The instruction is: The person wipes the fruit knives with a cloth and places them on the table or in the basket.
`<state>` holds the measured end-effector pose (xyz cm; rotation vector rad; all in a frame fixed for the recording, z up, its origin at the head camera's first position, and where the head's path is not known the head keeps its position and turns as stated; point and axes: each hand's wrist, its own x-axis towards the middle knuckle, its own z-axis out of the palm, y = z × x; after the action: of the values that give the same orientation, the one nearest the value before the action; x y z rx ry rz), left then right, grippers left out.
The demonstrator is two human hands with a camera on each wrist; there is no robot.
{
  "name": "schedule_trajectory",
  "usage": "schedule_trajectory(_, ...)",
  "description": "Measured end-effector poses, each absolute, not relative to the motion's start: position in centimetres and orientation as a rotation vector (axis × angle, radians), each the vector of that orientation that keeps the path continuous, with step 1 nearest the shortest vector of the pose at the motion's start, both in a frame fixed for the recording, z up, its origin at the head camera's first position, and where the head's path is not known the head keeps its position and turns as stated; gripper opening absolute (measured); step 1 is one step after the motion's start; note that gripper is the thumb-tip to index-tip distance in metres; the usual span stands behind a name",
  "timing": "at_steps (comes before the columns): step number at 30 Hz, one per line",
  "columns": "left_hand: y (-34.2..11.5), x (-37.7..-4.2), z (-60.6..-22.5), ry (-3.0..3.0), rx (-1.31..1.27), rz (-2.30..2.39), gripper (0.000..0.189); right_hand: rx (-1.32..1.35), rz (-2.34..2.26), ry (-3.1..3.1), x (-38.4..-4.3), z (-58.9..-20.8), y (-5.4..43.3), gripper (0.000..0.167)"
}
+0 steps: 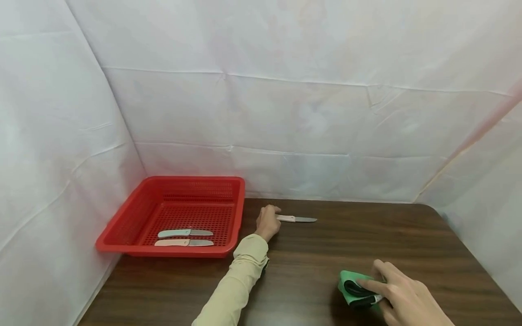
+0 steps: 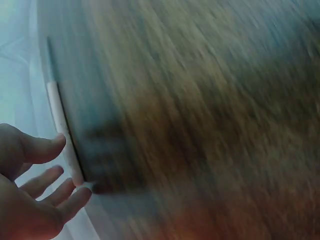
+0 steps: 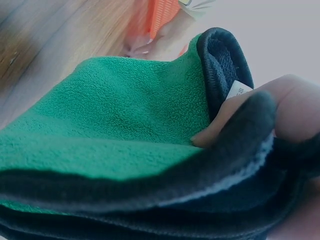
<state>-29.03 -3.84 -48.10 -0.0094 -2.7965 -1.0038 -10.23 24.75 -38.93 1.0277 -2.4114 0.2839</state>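
the left hand (image 1: 268, 222) is at the handle of a knife (image 1: 294, 219) near the back edge of the table (image 1: 310, 253), to the right of the basket (image 1: 163, 250). its thumb and fingers are parted and loose, not closed round the handle; whether they touch it, i cannot tell. the knife's handle is pale, and its blade points right, away from the hand. the right hand (image 1: 408, 294) grasps a folded cloth (image 1: 355, 290) between thumb and fingers, over the front right part of the table. the cloth is green with dark trim, and a white label (image 3: 238, 90) shows beside the thumb. the basket is red with a mesh floor, at the back left; in it a blue knife (image 1: 185, 233) and a pink knife (image 1: 184, 242) lie side by side, blades to the right, the pink one nearer the front. a pale yellow sleeve (image 1: 232, 280) covers the left arm. white sheets (image 1: 285, 113) hang behind the table and at both sides.
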Motion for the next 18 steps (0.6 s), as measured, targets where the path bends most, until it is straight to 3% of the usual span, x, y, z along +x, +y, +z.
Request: schedule_trajectory(18, -4.5, -29.7, -48.8, -2.814, -0.084, -0.942, 0.019, 1.018, 0.277, -2.454, -9.8, -38.8, 25.1, 0.057)
